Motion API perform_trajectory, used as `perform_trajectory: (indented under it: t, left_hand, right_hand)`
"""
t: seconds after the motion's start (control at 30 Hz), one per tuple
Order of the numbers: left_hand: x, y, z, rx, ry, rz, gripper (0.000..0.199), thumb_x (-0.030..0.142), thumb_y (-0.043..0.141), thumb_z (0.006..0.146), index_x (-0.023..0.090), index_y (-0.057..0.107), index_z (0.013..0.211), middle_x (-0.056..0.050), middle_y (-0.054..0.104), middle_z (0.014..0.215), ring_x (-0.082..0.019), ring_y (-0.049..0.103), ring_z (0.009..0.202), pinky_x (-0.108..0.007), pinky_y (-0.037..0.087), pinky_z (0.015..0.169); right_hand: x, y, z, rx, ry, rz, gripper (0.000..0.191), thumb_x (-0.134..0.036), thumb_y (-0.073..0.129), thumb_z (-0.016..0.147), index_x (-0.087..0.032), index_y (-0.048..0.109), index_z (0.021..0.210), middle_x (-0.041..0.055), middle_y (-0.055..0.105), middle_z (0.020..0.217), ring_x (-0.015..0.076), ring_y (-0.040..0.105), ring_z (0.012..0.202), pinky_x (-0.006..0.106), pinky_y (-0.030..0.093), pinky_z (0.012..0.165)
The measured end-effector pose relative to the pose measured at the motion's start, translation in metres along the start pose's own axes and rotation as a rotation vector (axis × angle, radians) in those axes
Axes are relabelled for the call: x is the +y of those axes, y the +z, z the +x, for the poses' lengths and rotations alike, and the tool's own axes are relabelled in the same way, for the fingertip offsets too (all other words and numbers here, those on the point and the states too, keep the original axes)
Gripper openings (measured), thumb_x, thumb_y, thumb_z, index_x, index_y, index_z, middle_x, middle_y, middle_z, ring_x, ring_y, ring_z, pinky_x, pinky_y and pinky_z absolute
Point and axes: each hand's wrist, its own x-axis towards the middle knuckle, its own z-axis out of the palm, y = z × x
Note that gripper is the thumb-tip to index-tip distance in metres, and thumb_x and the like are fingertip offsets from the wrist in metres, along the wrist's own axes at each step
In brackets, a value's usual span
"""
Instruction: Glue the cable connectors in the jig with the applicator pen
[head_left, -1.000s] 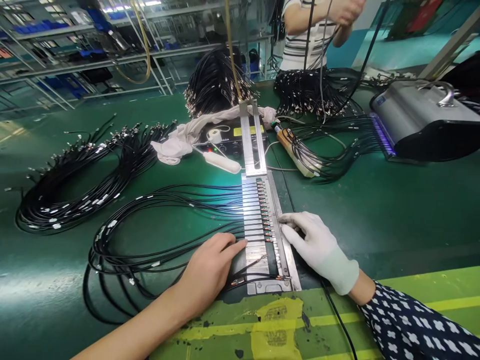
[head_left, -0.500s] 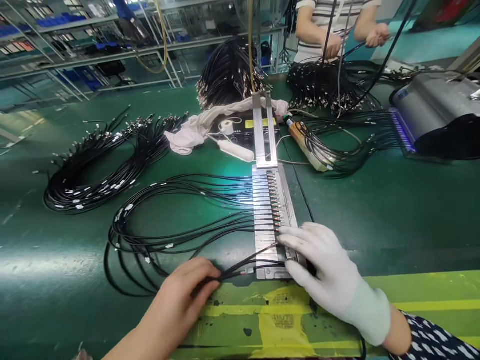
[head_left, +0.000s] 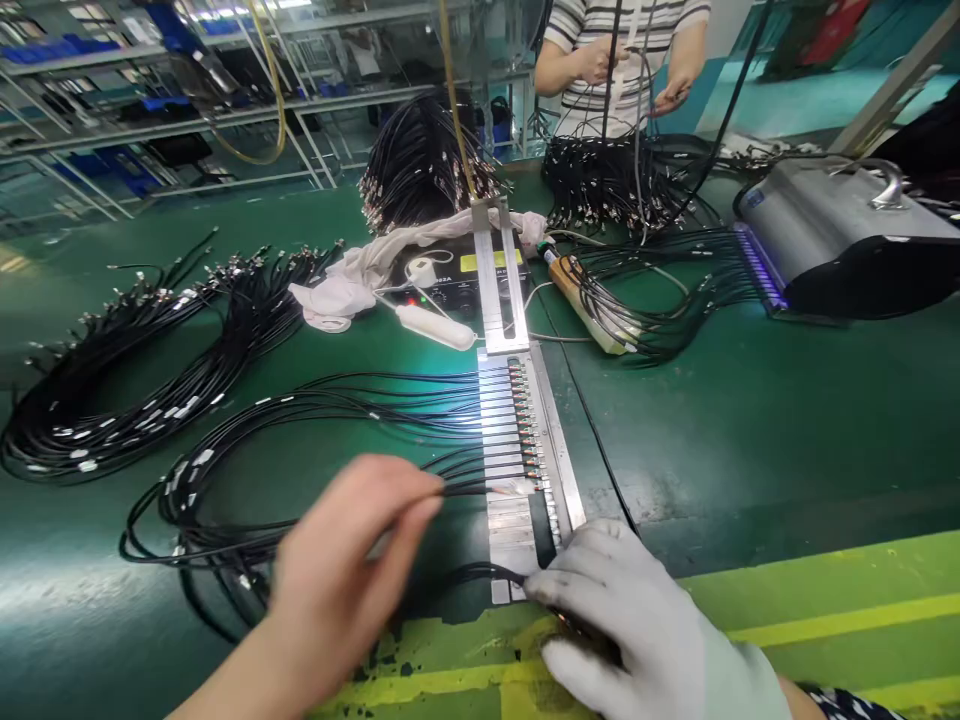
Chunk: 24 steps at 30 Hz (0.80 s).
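Black cables loop from the left into the slots of a metal fixture, their copper-tipped ends in a row along it. My bare left hand, a little blurred, pinches a black cable whose end reaches over the fixture. At the fixture's near end, my white-gloved right hand has its fingers curled round several black cables, their ends partly hidden under the palm. A slotted metal plate extends from the fixture's far end.
A cable bundle lies at left; more piles stand behind. A white tool lies beside a black box. At right is a grey machine with purple light. Across the table, a person handles cables.
My left hand has moved up along the fixture with a cable, away from the other cable ends. My right hand has drawn back to the near end. The view has shifted.
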Motion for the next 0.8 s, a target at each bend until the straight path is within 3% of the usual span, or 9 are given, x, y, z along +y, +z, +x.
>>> perform_trajectory:
  t: [0.1,0.2,0.37,0.47,0.8]
  left_hand:
    - [-0.016,0.045,0.005,-0.219,0.133,-0.084,0.027,0.007,0.047,0.093,0.019,0.058,0.115,-0.003,0.057,0.088,-0.013,0.055,0.079,-0.023,0.047,0.069]
    - [-0.028,0.066,0.0,-0.301,0.181,-0.031,0.03,0.005,0.044,0.093,0.016,0.058,0.118,-0.005,0.054,0.084,-0.014,0.051,0.075,-0.025,0.045,0.064]
    - [-0.029,0.062,0.002,-0.279,0.278,0.03,0.032,0.001,0.046,0.089,0.011,0.059,0.117,-0.007,0.053,0.082,-0.016,0.048,0.071,-0.027,0.043,0.061]
    - [-0.028,0.06,0.002,-0.298,0.29,-0.017,0.036,-0.001,0.047,0.088,0.008,0.058,0.121,-0.009,0.053,0.084,-0.017,0.047,0.074,-0.028,0.044,0.062]
    - [-0.028,0.065,0.0,-0.383,0.279,-0.037,0.044,-0.001,0.044,0.09,0.009,0.052,0.132,-0.008,0.056,0.087,-0.017,0.049,0.077,-0.029,0.044,0.068]
  right_hand:
    - [0.006,-0.003,0.0,-0.016,-0.114,-0.07,0.028,-0.034,0.041,0.098,-0.02,0.063,0.109,0.0044,0.066,0.083,0.0224,0.057,0.079,0.041,0.042,0.077]
    - [0.026,-0.017,0.004,0.012,-0.148,-0.158,0.035,-0.045,0.041,0.098,-0.02,0.059,0.116,0.0047,0.066,0.086,0.0234,0.057,0.079,0.043,0.042,0.078]
    - [0.069,-0.042,0.016,0.258,0.144,-0.249,0.023,-0.03,0.054,0.096,-0.024,0.056,0.118,0.0036,0.066,0.1,0.022,0.057,0.093,0.04,0.042,0.084]
    - [0.081,-0.042,0.021,0.243,0.198,-0.211,0.019,-0.027,0.055,0.096,-0.027,0.057,0.115,0.0012,0.066,0.105,0.0204,0.057,0.097,0.038,0.042,0.087]
    - [0.081,-0.043,0.022,0.216,0.202,-0.156,0.019,-0.025,0.056,0.096,-0.026,0.06,0.114,0.0025,0.067,0.104,0.0211,0.059,0.096,0.039,0.043,0.087]
